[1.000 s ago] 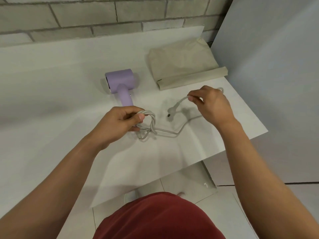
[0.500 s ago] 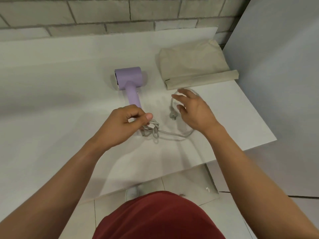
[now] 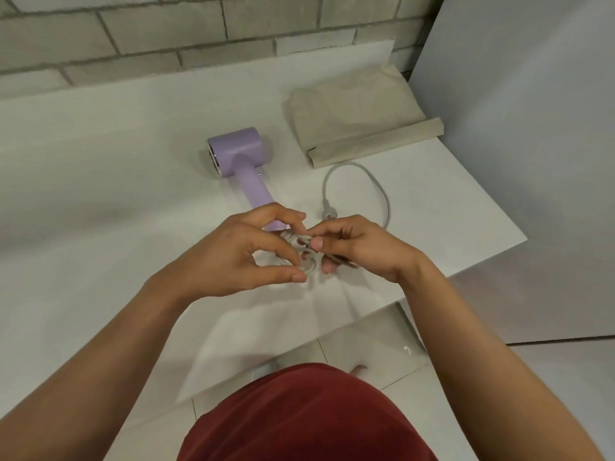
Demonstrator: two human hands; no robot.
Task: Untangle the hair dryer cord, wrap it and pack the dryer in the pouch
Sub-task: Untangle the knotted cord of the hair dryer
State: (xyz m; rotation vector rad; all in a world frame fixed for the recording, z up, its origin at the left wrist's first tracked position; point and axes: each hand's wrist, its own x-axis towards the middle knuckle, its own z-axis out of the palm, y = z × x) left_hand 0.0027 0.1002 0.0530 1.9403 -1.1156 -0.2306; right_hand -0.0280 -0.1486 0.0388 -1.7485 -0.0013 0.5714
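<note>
Near the desk's (image 3: pixel 100 154) front edge, your left hand (image 3: pixel 239 251) and right hand (image 3: pixel 359 247) both pinch the cord's (image 3: pixel 382 191) knot beside the lilac dryer (image 3: pixel 243 161); it looks limp and light, so grip a single loop, not the bundle.

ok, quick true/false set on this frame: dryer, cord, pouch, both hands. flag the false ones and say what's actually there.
1. Both hands are on the tangled part of the cord. True: the left hand and right hand pinch it between them.
2. The hair dryer is already in the pouch. False: it lies on the table, left of the pouch.
3. The plug is held in the right hand. False: it rests on the table just beyond the fingers.
4. The pouch lies flat against the far right corner. True.
5. The cord is neatly wrapped around the dryer handle. False: it is knotted, one loop lying loose.
</note>
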